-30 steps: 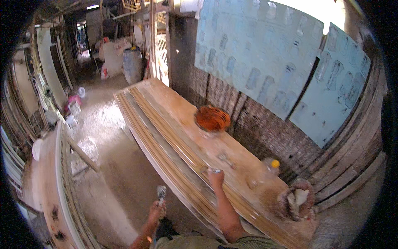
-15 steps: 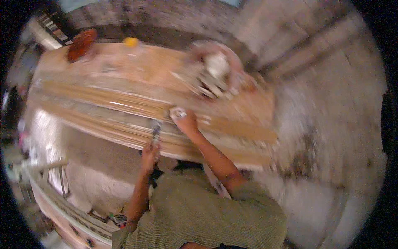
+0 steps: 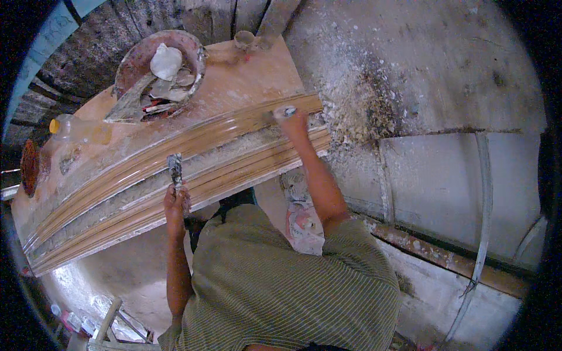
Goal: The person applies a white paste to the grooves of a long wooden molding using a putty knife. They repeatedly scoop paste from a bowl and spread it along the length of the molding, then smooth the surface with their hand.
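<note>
1. Because its handle is wrapped in closed fingers, the flat, paint-smeared scraper (image 3: 175,168) points away from the person's left hand (image 3: 177,200), its blade upright over the near edge of the bench; this grip probably leaves the blade free of the work.
2. The right hand (image 3: 294,121) is curled tight around a small, pale, grey-topped object (image 3: 286,110), whose kind I cannot tell. It sits at the right end of the far brown, ridged wooden strip (image 3: 146,157); whether it presses on the wood is unclear.
3. The near brown, ridged wooden strip (image 3: 246,168) lies roughly parallel, a dusty gap between them, likely so each is reachable along its length.
4. Beyond them, on the pinkish-tan bench top (image 3: 257,73), stands a round, reddish, crusted basin (image 3: 132,63) holding a white lump (image 3: 166,62), seemingly put there to leave the strips unobstructed.
5. A clear plastic bottle with a yellow cap (image 3: 82,129) lies on its side left of the basin.
</note>
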The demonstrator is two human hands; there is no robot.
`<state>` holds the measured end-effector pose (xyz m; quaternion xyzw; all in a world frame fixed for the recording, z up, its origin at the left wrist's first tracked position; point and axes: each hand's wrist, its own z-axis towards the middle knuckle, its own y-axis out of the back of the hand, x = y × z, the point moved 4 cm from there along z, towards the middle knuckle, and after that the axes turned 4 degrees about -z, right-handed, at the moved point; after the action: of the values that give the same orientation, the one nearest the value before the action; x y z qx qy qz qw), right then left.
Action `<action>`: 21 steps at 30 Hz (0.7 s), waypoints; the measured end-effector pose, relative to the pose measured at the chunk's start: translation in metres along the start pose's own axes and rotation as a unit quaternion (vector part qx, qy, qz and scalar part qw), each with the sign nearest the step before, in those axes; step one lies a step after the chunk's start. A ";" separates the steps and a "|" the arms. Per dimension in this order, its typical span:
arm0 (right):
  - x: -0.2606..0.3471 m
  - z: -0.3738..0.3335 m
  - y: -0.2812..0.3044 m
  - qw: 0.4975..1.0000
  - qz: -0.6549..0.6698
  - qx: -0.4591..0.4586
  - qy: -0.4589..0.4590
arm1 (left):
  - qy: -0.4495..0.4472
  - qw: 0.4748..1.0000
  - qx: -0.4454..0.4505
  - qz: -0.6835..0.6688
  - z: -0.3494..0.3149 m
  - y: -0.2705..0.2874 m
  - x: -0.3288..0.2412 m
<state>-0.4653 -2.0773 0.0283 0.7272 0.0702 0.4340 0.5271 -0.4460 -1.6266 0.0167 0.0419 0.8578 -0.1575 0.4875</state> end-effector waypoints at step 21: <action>-0.104 0.000 -0.001 0.925 -0.295 -0.178 0.160 | -0.032 0.987 -0.148 -0.057 -0.040 0.082 0.012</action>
<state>-0.5288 -2.1351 -0.0310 0.4886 0.2866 0.3747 0.7340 -0.4663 -1.5373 0.0065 -0.0850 0.8567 -0.0576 0.5056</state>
